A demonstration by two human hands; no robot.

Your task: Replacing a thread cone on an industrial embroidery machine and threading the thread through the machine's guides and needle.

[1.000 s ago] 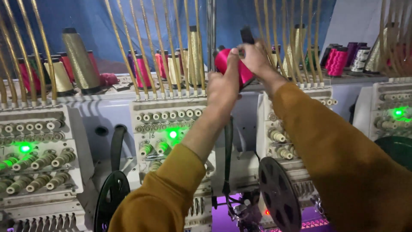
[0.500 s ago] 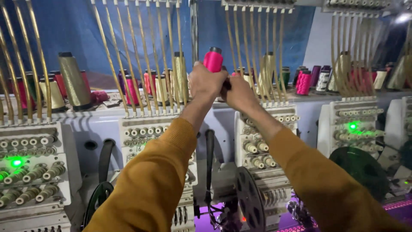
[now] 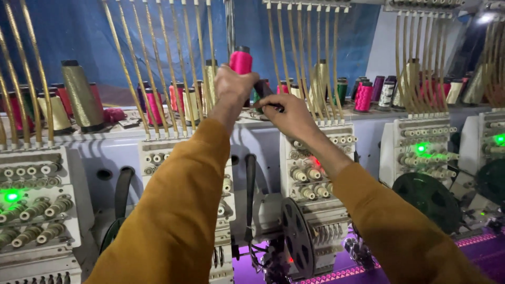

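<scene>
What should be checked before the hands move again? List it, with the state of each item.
1. Left hand has a firm wrap on the pink thread spool: ok, fingers closed around its lower part.
2. Spool upright: ok, dark top cap points up.
3. Right hand has its grip on the small dark object beside the spool: ok, though what the object is cannot be told.
4. Spool seated on a stand pin: cannot tell, the left hand hides its base.
5. Golden thread guide rods apart from both hands: ok.
6. Thread end free or threaded: cannot tell, too fine to see.
</scene>
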